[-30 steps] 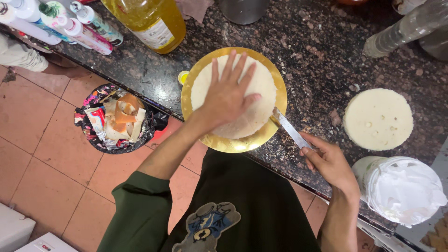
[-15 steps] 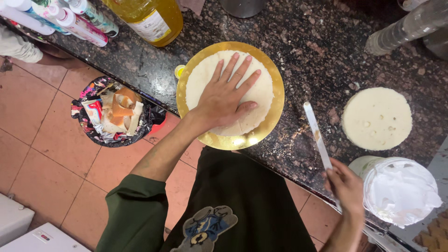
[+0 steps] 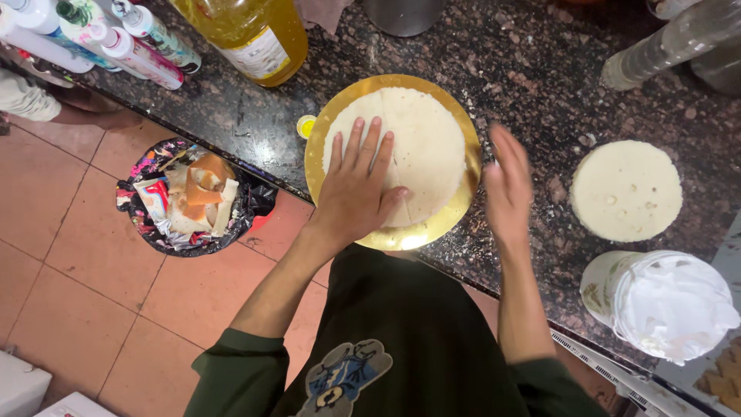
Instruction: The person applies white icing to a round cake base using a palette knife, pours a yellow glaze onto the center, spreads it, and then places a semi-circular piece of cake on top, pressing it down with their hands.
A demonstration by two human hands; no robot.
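Cake layer (image 3: 421,147), round, pale and flat, lies on a gold round board (image 3: 463,205) that sits at the near edge of the dark speckled stone surface (image 3: 525,69). All that follows is placed from this board. The left hand (image 3: 359,193) lies flat on the near-left part of the cake layer, palm down, fingers spread and pointing away from the person, gripping nothing. The right hand (image 3: 505,189) is just to the right of the board, open with fingers straight and close together, held edge-on and blurred; it holds nothing, and whether it touches the board's rim cannot be told.

Further right of the board, well apart, a second round cake layer (image 3: 627,190) lies bare on the surface, with a few small holes in its top. Nearer the person than that layer stands a tub of white cream (image 3: 664,305). A small yellow cap (image 3: 306,126) lies just left of the board. Beyond the board to the left stands a large bottle of yellow oil (image 3: 247,27), and further left lie several tubes and bottles (image 3: 116,38). A clear plastic bottle (image 3: 671,42) lies far to the right behind. Below the surface, left of the board, a bin lined with a black bag (image 3: 193,201) stands on the tiled floor (image 3: 69,293), full of wrappers.
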